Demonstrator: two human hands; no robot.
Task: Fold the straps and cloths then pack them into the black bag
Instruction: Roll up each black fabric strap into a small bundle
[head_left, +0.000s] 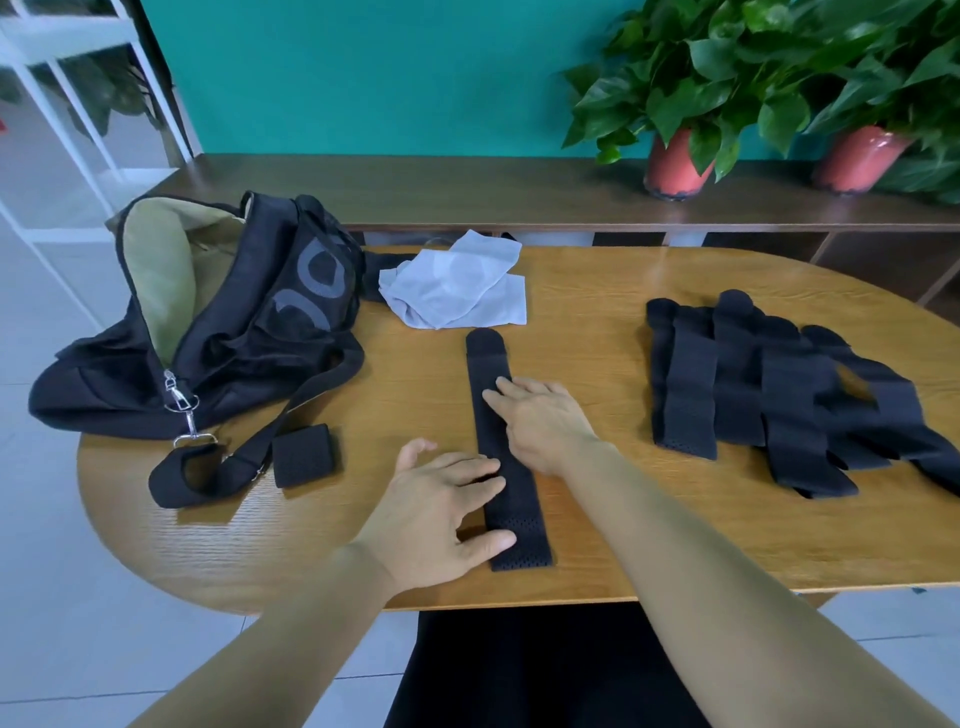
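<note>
One black strap (491, 364) lies flat and lengthwise in the middle of the wooden table (597, 291). My left hand (441, 512) rests flat on its near part, fingers straight. My right hand (543, 421) presses flat on its middle. A folded black strap (304, 455) sits to the left, near the bag's shoulder strap. Several unfolded black straps (779, 395) lie side by side at the right. A crumpled pale grey cloth (454, 286) lies at the back centre. The black bag (208, 322) stands open at the left, its tan lining showing.
Two potted plants in red pots (675, 161) stand on a dark shelf behind the table. A white frame (62, 104) stands at the far left. The table's front edge runs just before my forearms.
</note>
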